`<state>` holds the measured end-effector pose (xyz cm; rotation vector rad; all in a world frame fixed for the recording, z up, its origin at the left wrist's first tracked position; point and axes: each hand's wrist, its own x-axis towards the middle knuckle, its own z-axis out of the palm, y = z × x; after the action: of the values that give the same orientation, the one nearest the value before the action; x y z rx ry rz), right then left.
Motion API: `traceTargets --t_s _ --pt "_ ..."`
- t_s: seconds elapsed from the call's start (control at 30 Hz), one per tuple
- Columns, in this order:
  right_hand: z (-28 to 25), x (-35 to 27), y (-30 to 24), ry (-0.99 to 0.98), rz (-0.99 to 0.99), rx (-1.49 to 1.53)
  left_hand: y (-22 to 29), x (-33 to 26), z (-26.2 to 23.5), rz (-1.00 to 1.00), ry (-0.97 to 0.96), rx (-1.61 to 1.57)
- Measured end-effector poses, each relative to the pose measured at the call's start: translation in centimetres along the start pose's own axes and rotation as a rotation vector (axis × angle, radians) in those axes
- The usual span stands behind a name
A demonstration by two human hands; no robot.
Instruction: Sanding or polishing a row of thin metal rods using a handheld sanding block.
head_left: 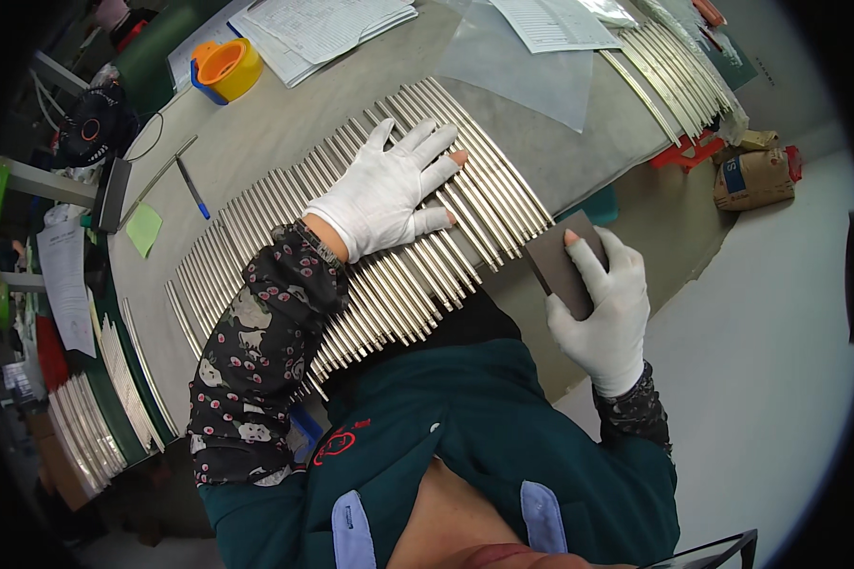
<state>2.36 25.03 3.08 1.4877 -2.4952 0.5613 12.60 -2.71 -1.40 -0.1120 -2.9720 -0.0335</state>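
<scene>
A wide row of thin, shiny metal rods (pixel 399 303) lies side by side on the grey table, their near ends sticking out over its edge toward me. My left hand (pixel 380 194), in a white glove with some fingertips bare, rests flat across the rods with its fingers spread. Off the right end of the row, my right hand (pixel 615 318), gloved alike, grips a dark grey rectangular block (pixel 562 261) between thumb and fingers. One edge of the block is close to the rod ends at the near right corner; whether it touches them I cannot tell.
Yellow and blue tape rolls (pixel 228 71), paper sheets (pixel 323 33) and a clear plastic sheet (pixel 517 71) lie at the back. A blue pen (pixel 193 188) and a green note (pixel 143 229) are at left. More rods (pixel 669 81) lie far right, near a brown sack (pixel 754 180).
</scene>
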Motion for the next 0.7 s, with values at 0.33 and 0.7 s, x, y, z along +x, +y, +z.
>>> traceTargets --t_s 0.33,0.7 --pt "1.2 1.7 -0.5 -0.010 -0.045 0.010 0.4 -0.1 -0.7 -0.032 -0.021 -0.008" --pt "1.0 2.6 3.6 0.203 0.077 -0.012 -0.3 1.2 -0.9 -0.002 -0.085 0.001"
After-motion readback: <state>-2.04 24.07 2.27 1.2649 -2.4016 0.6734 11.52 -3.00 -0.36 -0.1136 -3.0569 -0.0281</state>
